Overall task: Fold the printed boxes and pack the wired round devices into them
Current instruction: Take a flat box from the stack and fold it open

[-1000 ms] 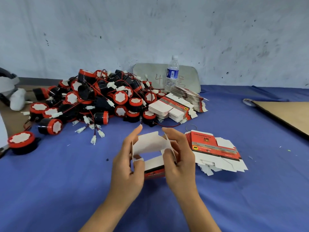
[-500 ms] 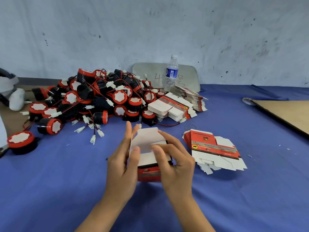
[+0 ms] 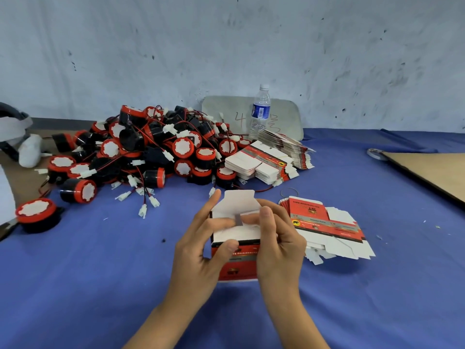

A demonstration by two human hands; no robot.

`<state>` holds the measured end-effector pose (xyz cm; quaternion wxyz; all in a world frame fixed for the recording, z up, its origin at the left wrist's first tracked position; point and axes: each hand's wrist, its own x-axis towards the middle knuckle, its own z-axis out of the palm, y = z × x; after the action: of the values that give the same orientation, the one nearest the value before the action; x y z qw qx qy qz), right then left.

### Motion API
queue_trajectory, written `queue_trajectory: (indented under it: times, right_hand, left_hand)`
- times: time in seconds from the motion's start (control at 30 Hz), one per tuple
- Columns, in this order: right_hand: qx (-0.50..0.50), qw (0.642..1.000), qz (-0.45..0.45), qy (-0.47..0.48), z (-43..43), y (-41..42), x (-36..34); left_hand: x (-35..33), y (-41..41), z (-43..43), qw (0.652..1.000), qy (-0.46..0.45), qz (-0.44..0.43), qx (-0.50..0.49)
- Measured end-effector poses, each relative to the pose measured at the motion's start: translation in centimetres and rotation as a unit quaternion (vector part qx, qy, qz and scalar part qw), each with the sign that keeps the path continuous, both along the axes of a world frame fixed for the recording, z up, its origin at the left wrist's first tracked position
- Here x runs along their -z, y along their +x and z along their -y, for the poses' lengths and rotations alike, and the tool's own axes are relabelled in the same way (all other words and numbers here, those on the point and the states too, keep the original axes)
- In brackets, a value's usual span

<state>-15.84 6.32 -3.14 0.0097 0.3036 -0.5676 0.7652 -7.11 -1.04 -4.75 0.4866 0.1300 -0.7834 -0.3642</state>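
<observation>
Dozens of round devices (image 3: 151, 152) lie heaped behind, flat boxes (image 3: 327, 222) stacked just right, both within reach. The box (image 3: 239, 268) is held between curled fingers: left hand (image 3: 198, 255) grips its side steady, right hand (image 3: 279, 243) presses the flaps (image 3: 236, 205) inward.

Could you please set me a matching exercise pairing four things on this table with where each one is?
Things:
1. clear plastic water bottle
2. half-folded red-and-white printed cardboard box
3. pile of black-and-red round wired devices
4. stack of unfolded red-and-white box blanks

Places:
A. heaped at the far left
B. gripped by the left hand and the right hand
C. fanned out flat, just right of the hands
D. standing upright at the back

Pairs: 1-D, 2-B, 3-A, 4-C
</observation>
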Motion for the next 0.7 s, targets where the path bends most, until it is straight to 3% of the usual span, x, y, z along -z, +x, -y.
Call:
queue_trajectory:
  times: [0.17, 0.4, 0.6, 0.7]
  right_hand:
    - [0.05, 0.998, -0.022, -0.007, 0.3, 0.6, 0.0]
    - [0.035, 0.994, -0.102, 0.029, 0.1, 0.5, 0.2]
    - [-0.006, 0.999, -0.04, 0.017, 0.1, 0.8, 0.1]
    - [-0.017, 1.0, -0.011, 0.016, 0.0, 0.6, 0.3]
  left_hand:
    - [0.3, -0.3, -1.0, 0.999, -0.025, 0.012, -0.025]
    - [1.2, -0.6, -1.9, 0.998, -0.03, 0.045, 0.036]
    - [1.3, -0.6, -1.5, 0.999, -0.031, 0.006, 0.028]
    - [1.6, -0.6, -1.5, 0.999, 0.01, -0.028, 0.041]
